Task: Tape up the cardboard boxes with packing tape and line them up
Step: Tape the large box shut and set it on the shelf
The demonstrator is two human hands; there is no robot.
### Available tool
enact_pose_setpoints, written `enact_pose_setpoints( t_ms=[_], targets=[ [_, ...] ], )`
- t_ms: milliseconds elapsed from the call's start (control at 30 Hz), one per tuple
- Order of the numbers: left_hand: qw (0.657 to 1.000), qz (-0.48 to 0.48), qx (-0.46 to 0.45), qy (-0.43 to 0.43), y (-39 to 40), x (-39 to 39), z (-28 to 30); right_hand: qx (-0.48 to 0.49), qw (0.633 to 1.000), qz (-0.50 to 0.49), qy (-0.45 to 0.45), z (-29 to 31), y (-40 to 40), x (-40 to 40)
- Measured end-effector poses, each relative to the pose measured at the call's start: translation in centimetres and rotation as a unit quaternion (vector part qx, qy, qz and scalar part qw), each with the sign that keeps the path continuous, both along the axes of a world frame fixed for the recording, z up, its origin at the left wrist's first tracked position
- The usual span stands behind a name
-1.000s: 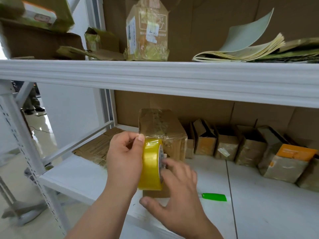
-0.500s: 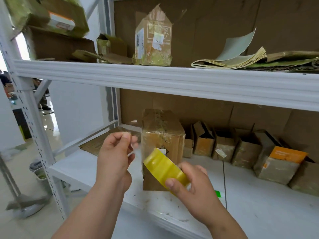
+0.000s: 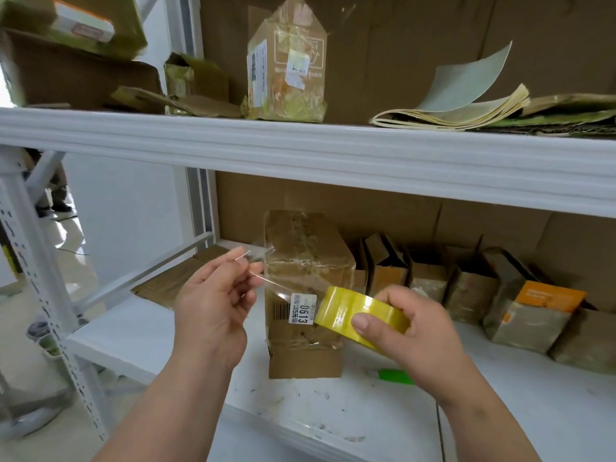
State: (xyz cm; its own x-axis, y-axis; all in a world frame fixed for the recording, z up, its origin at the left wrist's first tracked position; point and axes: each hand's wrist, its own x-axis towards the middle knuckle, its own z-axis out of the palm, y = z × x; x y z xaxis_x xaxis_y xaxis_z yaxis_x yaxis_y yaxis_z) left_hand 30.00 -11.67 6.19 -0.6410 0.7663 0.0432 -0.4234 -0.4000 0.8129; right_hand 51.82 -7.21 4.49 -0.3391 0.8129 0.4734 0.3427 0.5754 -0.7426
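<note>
Through the head camera, we are looking at a tall cardboard box (image 3: pixel 305 295) standing upright on the lower shelf (image 3: pixel 500 411), a smooth white board scuffed with small scraps. The box is matte brown, its top and upper front wrapped in glossy, wrinkled clear film, and a white label printed 0613 (image 3: pixel 302 309) is sitting on its front beside a barcode.

We are gripping the tape roll (image 3: pixel 361 315), a thick ring of shiny translucent yellow, in our right hand (image 3: pixel 420 338): thumb pressing across the outer band, fingers curling behind it, wrist angling in from lower right. The roll is hanging just in front of the box's right edge, tilted.

Our left hand (image 3: pixel 213 308) is rising from lower left, back toward us, its fingertips pinching the free end of a clear tape strip (image 3: pixel 266 278) that is stretching from there toward the roll. The two hands are held apart, with the box's front face showing between them.

A small green object (image 3: pixel 396 376) is lying flat on the shelf under our right wrist. Behind it, a row of smaller boxes (image 3: pixel 466 288), some with open flaps, is lining the cardboard back wall. Flattened cardboard (image 3: pixel 166 281) is lying at the left. On the upper shelf (image 3: pixel 300 145) are sitting a peaked, film-wrapped carton (image 3: pixel 286 65) and curling paper sheets (image 3: pixel 460 105).
</note>
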Motion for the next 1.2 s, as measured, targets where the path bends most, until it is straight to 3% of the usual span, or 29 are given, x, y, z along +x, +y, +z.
enact_pose_setpoints(
  t_ms=[267,367,500,633,867,1100,1200],
  targets=[
    [0.976,0.057,-0.017,0.207,2.0,-1.0,0.9,0.002,1.000,0.009,-0.001,1.5,1.7,0.6],
    [0.967,0.056,-0.039,0.244,2.4,-1.3,1.2,-0.019,0.999,0.043,0.017,1.9,2.8,1.3],
    [0.973,0.030,-0.059,0.220,3.1,-1.4,1.4,-0.093,0.983,0.136,0.083,2.7,5.0,2.3],
    [0.986,0.016,-0.053,0.154,3.6,-1.0,1.8,-0.152,0.963,0.219,0.049,3.8,7.5,3.4],
    [0.982,0.122,-0.018,0.141,3.7,0.5,1.8,-0.237,0.903,0.348,0.081,4.4,11.0,6.6],
    [0.967,0.225,-0.005,0.118,3.5,0.7,1.6,-0.236,0.899,0.338,0.152,4.8,13.3,7.0],
    [0.953,0.271,-0.012,0.132,3.8,0.8,1.5,-0.226,0.920,0.276,0.163,5.0,14.1,6.4]
  ],
)
